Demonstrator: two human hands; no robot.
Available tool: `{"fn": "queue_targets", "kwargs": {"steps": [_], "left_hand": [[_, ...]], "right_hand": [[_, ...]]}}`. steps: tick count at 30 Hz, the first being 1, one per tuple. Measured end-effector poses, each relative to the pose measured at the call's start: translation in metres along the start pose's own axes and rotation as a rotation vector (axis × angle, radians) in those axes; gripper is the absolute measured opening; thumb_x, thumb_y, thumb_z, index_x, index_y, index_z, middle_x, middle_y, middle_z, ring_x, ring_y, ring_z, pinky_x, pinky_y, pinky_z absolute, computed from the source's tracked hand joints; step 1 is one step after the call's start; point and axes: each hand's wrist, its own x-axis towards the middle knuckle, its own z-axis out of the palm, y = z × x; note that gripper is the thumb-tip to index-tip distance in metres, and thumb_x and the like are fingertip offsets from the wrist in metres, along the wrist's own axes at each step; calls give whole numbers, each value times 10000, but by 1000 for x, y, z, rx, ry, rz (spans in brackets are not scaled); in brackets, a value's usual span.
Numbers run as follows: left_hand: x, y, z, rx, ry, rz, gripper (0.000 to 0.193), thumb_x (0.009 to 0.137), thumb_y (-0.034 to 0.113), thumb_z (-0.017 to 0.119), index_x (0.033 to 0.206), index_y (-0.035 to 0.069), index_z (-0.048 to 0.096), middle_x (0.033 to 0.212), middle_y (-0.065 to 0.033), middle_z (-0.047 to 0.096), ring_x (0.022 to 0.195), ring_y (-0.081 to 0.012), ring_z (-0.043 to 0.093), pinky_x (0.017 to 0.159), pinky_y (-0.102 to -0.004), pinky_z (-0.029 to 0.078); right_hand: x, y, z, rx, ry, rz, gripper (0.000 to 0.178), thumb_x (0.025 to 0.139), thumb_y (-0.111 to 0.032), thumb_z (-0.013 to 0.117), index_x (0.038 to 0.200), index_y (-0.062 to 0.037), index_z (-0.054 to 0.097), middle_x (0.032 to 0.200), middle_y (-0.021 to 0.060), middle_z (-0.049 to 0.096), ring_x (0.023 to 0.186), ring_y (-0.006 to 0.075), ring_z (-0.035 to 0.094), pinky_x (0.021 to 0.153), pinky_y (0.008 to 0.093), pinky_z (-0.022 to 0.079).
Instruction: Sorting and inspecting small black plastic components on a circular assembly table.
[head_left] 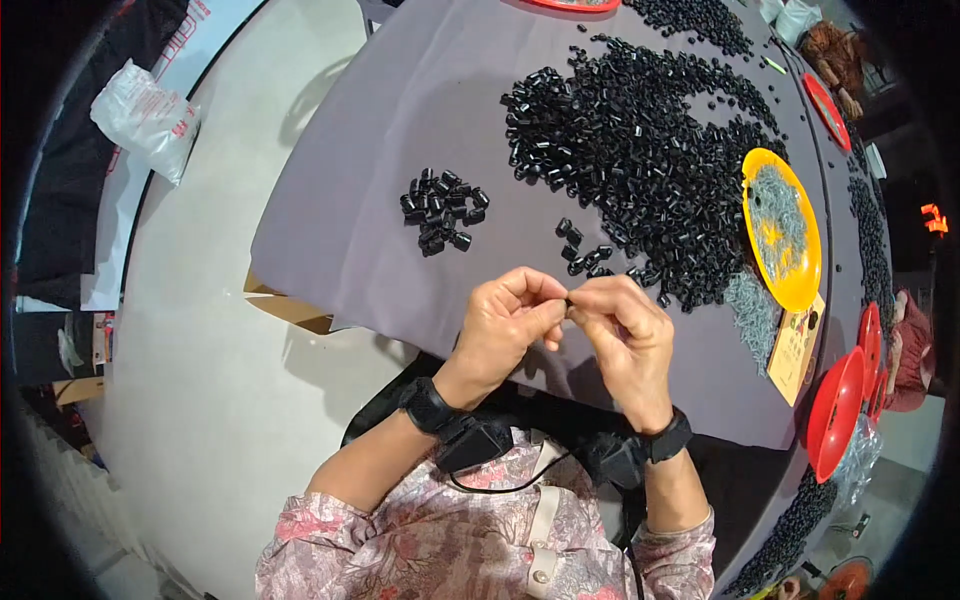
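Note:
In front of me, my left hand (pixel 508 328) and my right hand (pixel 630 338) meet with thumbs and forefingers pinched together. Between their fingertips is a small black piece (pixel 568 302), mostly covered by the fingers. Just beyond the hands lie several loose black cylindrical pieces (pixel 574 246) on the grey tablecloth (pixel 400 120). A large heap of the same short, shiny black pieces (pixel 640 150) spreads behind them. A smaller cluster of black pieces (pixel 443 210) sits apart to the left.
Right of the heap, a yellow oval plate (pixel 808 270) holds thin grey pieces; more grey pieces (pixel 750 315) lie beside it, near a tan printed card (pixel 797 355). A red bowl (pixel 836 410) stands at the right edge. A cardboard box (pixel 290 308) shows under the cloth's left corner.

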Motion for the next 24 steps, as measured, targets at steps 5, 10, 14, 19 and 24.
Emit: {"fn": "queue_targets", "kwargs": {"steps": [5,10,14,19,24], "left_hand": [[3,-3,-13,1,74,-20,133,936,27,608,1061,-11,579,860,-66,632,675,-96,609,625,-221,523],[5,-6,-15,-63,94,-58,141,940,30,605,1071,-14,575,882,-82,634,675,-96,608,626,-220,523],[8,-7,-16,-92,95,-55,149,938,29,609,1076,-13,575,886,-93,636,673,-100,609,624,-216,522],[9,-9,-17,-89,94,-41,141,937,27,611,1069,-12,582,883,-95,643,669,-101,613,620,-218,527],[7,-8,-15,-94,101,-57,137,936,32,616,1063,-11,591,885,-96,655,662,-101,614,611,-217,526]], "right_hand": [[33,11,-4,-348,-13,-58,135,787,-30,692,918,-5,671,900,104,636,750,231,591,673,326,486],[46,30,12,-795,-8,-254,88,781,-43,689,862,-17,666,833,98,603,777,288,575,680,373,469],[50,29,17,-881,-45,-235,92,771,-51,688,855,-27,658,812,82,586,779,295,565,693,397,461],[56,27,14,-918,-130,-248,122,777,-46,675,886,-34,623,833,88,591,786,305,563,713,397,460],[39,10,2,-343,-10,24,82,889,4,622,964,5,590,804,78,642,694,161,634,635,285,491]]}}
